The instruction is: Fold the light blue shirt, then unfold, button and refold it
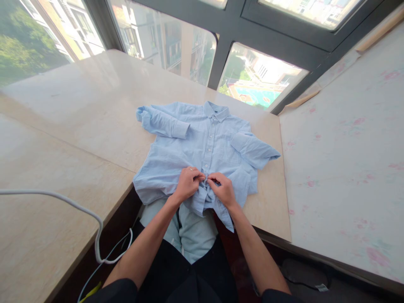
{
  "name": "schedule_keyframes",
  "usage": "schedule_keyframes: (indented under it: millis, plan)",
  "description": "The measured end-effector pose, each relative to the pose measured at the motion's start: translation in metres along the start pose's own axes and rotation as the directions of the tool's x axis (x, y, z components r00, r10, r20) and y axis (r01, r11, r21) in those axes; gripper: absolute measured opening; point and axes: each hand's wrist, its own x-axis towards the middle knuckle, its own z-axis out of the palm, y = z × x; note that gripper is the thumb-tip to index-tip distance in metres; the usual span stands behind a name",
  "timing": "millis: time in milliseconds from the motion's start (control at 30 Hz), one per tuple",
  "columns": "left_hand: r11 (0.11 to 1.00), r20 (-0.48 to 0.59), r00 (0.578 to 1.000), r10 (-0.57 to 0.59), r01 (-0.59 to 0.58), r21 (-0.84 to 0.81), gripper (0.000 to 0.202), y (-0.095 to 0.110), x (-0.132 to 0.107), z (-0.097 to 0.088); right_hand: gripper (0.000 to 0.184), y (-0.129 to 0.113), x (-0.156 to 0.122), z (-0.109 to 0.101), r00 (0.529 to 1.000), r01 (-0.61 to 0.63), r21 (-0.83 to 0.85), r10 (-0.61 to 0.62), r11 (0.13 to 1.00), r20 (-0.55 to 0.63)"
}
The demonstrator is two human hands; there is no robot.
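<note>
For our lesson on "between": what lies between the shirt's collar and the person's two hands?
In the head view, a front strip of the shirt with small buttons runs from the collar to the left hand and right hand.

the shirt (195,149) is pale blue, the wall (341,155) white with pink flowers.

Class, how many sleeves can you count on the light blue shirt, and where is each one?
2. One sleeve is bent across the picture-left side of the shirt; the other sleeve is on the picture-right side. Neither is hidden.
</note>
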Motion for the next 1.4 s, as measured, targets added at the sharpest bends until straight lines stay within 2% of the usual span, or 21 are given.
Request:
schedule_keyframes:
  millis: [100, 233, 333, 467, 533, 600, 733, 867, 1133, 1233, 1400]
  plan:
    - [1.000, 0.011, 1.000, 0.008, -0.008, -0.004, 0.004, 0.002, -0.002, -0.002, 0.009, 0.001, 0.000, -0.001, 1.000, 0.021, 0.008, -0.021, 1.000, -0.014]
    - [1.000, 0.005, 1.000, -0.017, 0.017, 0.026, 0.015, 0.003, -0.006, -0.002, 0.009, 0.000, 0.001, -0.002, 0.998, 0.051, 0.012, -0.051, 0.999, -0.027]
    - [0.999, 0.013, 1.000, -0.025, 0.025, 0.022, 0.012, 0.003, -0.007, -0.001, 0.008, -0.001, 0.001, -0.002, 0.994, 0.102, -0.004, -0.102, 0.995, -0.035]
    - [0.998, -0.023, 0.998, -0.064, 0.064, -0.010, 0.013, 0.004, -0.008, 0.001, 0.015, 0.000, -0.004, -0.002, 0.967, 0.238, -0.175, -0.250, 0.955, -0.051]
    - [0.996, -0.046, 0.995, -0.083, 0.082, -0.029, 0.016, 0.005, -0.009, 0.002, 0.022, 0.001, -0.008, -0.002, 0.943, 0.319, -0.271, -0.332, 0.908, -0.002]
    - [0.995, -0.059, 0.994, -0.097, 0.095, -0.044, 0.020, 0.005, -0.009, 0.002, 0.026, 0.000, -0.010, -0.003, 0.930, 0.361, -0.321, -0.363, 0.876, 0.055]
    - [0.990, -0.057, 0.991, -0.122, 0.117, -0.078, 0.020, 0.004, -0.008, 0.003, 0.027, -0.003, -0.007, -0.003, 0.951, 0.305, -0.348, -0.305, 0.886, 0.057]
    - [0.990, -0.044, 0.995, -0.091, 0.085, -0.115, 0.017, 0.001, -0.007, 0.004, 0.025, -0.004, -0.004, -0.002, 0.960, 0.271, -0.339, -0.278, 0.901, 0.029]
    - [0.999, 0.036, 0.999, -0.021, 0.023, -0.040, 0.013, -0.003, -0.005, 0.001, 0.021, 0.001, -0.003, -0.001, 0.964, 0.260, -0.308, -0.263, 0.915, 0.031]
    - [0.997, 0.008, 0.998, -0.062, 0.062, -0.052, 0.014, -0.002, -0.005, 0.001, 0.021, 0.000, -0.003, 0.000, 0.970, 0.236, -0.298, -0.240, 0.925, 0.022]
    - [0.971, -0.047, 0.984, -0.174, 0.164, -0.171, 0.021, 0.001, -0.008, 0.003, 0.020, -0.002, -0.002, 0.000, 0.976, 0.216, -0.298, -0.219, 0.930, 0.024]
